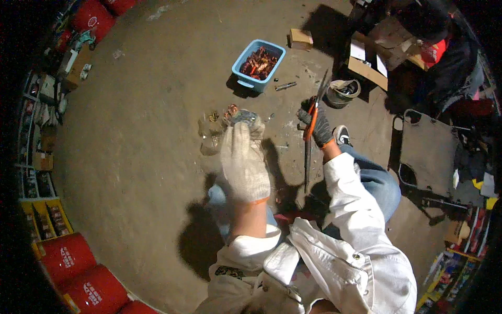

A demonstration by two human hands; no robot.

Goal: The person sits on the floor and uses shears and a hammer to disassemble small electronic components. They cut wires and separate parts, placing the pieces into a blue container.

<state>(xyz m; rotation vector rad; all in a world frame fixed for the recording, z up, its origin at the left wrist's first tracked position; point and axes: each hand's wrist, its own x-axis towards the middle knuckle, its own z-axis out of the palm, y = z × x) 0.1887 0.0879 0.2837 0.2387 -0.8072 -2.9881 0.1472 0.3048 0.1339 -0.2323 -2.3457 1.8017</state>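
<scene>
My left hand (244,162), in a pale cotton work glove slightly blurred by motion, is closed at a greyish metal part (243,116). Copper-coloured wire (230,111) shows beside that part, and a small brass-coloured piece (213,116) lies just left of it. To the right, my right hand (315,124) wears a dark glove and grips a long tool with orange handles (312,120). A dark pointed end of the tool sticks up past the fingers, and a dark shaft runs down below them; its exact kind cannot be made out.
Ahead stands a blue plastic tub (238,57) holding copper scraps. A short metal rod (285,86), a small cardboard box (301,39) and a bucket (342,95) are near it. Open cartons (368,70) stand at right; red drums (67,256) line the left edge.
</scene>
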